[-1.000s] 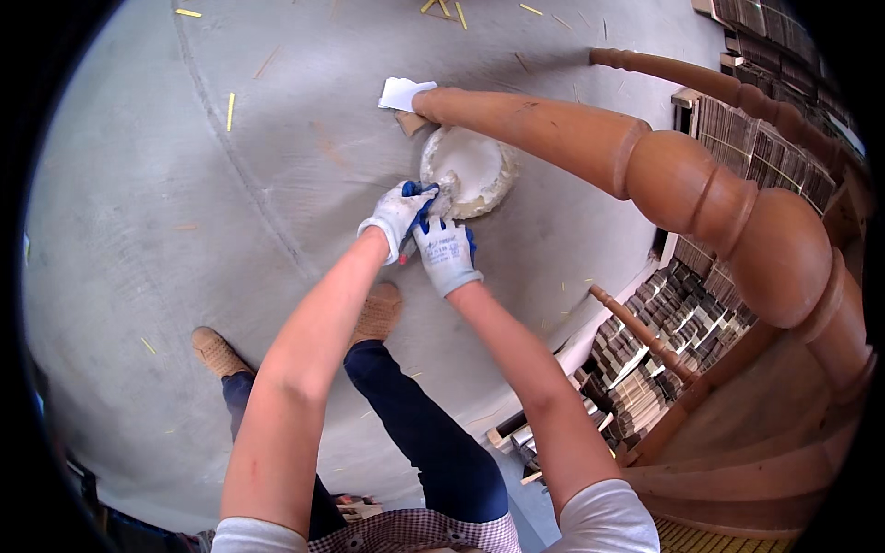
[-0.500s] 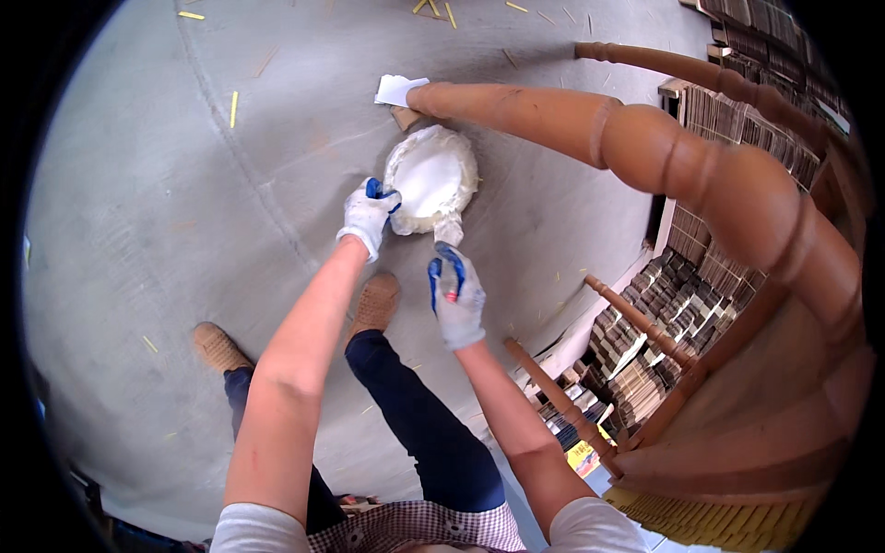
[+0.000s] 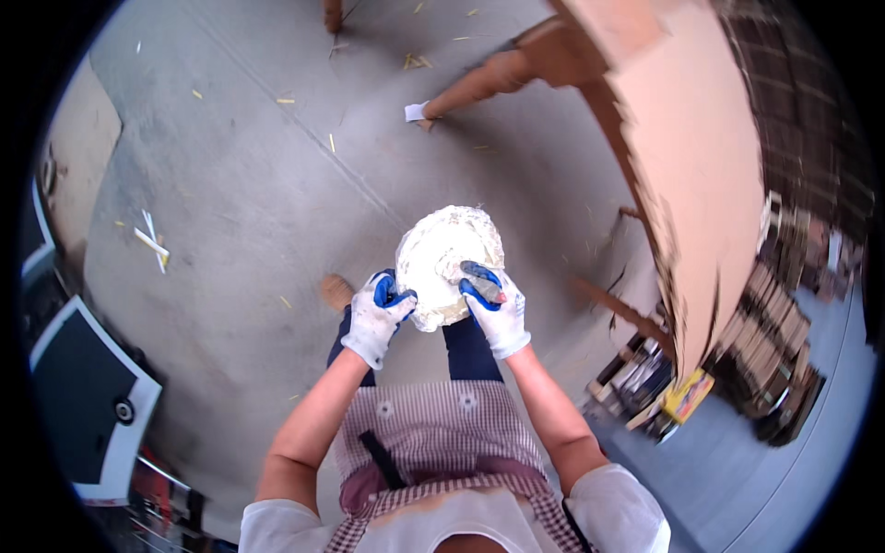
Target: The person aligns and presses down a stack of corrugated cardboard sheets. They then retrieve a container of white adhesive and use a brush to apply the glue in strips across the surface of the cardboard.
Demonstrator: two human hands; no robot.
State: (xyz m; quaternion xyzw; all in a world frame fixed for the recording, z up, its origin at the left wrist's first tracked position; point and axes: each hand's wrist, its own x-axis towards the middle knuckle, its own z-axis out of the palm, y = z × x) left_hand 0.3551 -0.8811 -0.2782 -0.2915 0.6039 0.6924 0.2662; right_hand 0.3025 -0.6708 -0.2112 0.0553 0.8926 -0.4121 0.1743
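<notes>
In front of my legs is a round, shallow dish (image 3: 410, 241), its rim thickly crusted with white and cream dried paste, and white material inside. My gloved left hand (image 3: 374, 315) pinches the dish's near left rim between thumb and fingers. My gloved right hand (image 3: 502, 321) is closed round the grey handle of a brush (image 3: 482, 288) with a reddish end. The brush's pale, caked head lies over the white inside of the dish, so I cannot make out its bristles. Both gloves are white with blue palms.
Right of me stands a large wooden table (image 3: 691, 166); its turned leg (image 3: 484, 81) rests on a small block with white paper. Stacked wood pieces (image 3: 761, 309) lie at the far right. Left is a dark panel with a white frame (image 3: 88, 396). Yellow strips litter the grey floor (image 3: 249, 212).
The dish has come nearer my body, with my left hand on its rim. My right hand has brought the brush from the near rim over the inside. The view has swung round.
</notes>
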